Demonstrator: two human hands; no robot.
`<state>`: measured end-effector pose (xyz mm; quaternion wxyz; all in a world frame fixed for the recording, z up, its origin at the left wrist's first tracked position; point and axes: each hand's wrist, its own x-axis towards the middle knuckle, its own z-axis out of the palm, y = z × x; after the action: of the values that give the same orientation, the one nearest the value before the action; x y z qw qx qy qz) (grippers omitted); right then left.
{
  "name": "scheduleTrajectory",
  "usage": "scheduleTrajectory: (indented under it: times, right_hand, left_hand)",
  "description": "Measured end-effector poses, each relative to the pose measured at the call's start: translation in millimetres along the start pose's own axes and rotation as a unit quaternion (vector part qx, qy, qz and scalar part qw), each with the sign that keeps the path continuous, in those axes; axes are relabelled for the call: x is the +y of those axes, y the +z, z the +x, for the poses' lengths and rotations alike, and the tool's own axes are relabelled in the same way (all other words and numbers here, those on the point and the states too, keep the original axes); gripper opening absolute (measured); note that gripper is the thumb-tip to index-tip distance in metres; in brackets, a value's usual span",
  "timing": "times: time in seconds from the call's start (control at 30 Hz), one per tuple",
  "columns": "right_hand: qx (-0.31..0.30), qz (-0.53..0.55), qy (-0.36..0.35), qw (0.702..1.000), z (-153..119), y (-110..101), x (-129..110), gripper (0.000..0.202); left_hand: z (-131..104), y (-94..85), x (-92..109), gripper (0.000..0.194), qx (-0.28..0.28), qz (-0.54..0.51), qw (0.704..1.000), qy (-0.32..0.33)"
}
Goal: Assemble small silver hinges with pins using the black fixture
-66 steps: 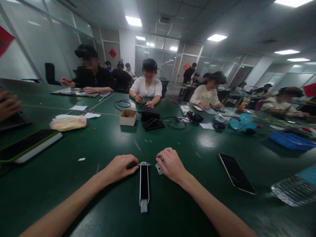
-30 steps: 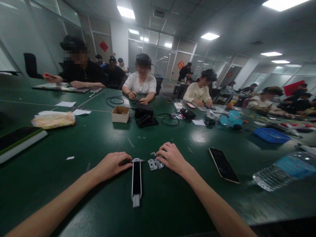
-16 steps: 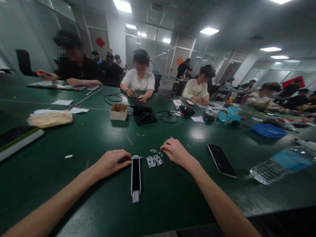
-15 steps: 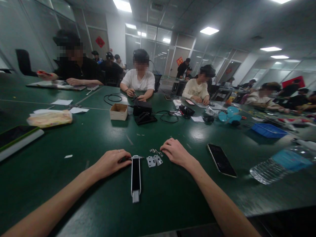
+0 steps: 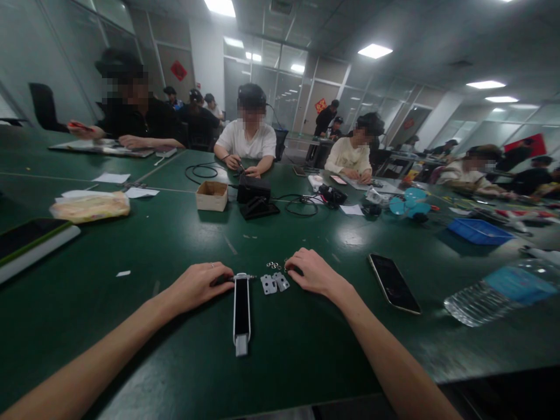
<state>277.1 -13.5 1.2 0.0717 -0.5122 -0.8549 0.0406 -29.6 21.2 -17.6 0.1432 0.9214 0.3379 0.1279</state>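
Note:
A long, narrow, white-framed piece with a black face (image 5: pixel 242 303) lies upright in my view on the green table (image 5: pixel 297 361), its grey tab toward me. A thin metal bolt (image 5: pixel 252 277) sticks out sideways at its top end. My left hand (image 5: pixel 199 286) is closed at that end, thumb and fingers on the bolt's left side. Two grey metal plates with holes (image 5: pixel 275 283) rest to the right. Just behind them are several small metal nuts (image 5: pixel 273 265). My right hand (image 5: pixel 312 271) has its fingers bent down, the tips pinched at a nut, which they mostly cover.
A phone (image 5: pixel 394 283) and a water bottle (image 5: pixel 499 291) lie to the right, a blue tray (image 5: pixel 480 231) behind them. Ahead stand a small cardboard box (image 5: pixel 212 196) and a black device (image 5: pixel 254 195) with cables. A plastic packet (image 5: pixel 94 207) lies left. Other people sit across the table.
My right fingertips have come down over the nuts nearest them, which showed beside the fingers before. My left hand stays at the bolt. The view has shifted slightly.

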Motion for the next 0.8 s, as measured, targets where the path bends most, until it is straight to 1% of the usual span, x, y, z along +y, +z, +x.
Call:
scheduleTrajectory:
  times: [0.17,0.3,0.5,0.8]
  right_hand:
    - [0.009,-0.006,0.009,1.000,1,4,3,0.016]
    - [0.018,-0.010,0.016,1.000,2,5,2,0.017]
    - [0.000,-0.028,0.019,0.999,4,2,-5,0.019]
    - [0.022,-0.048,0.026,0.998,8,13,-9,0.018]
  left_hand:
    - [0,1.7,-2,0.026,0.005,0.007,1.000,0.007]
    - [-1,1.2,-2,0.025,-0.004,0.004,1.000,0.003]
    - [-1,-1.3,1,0.025,-0.004,0.009,1.000,0.000]
    - [-1,0.1,-1,0.028,0.008,0.004,1.000,0.007]
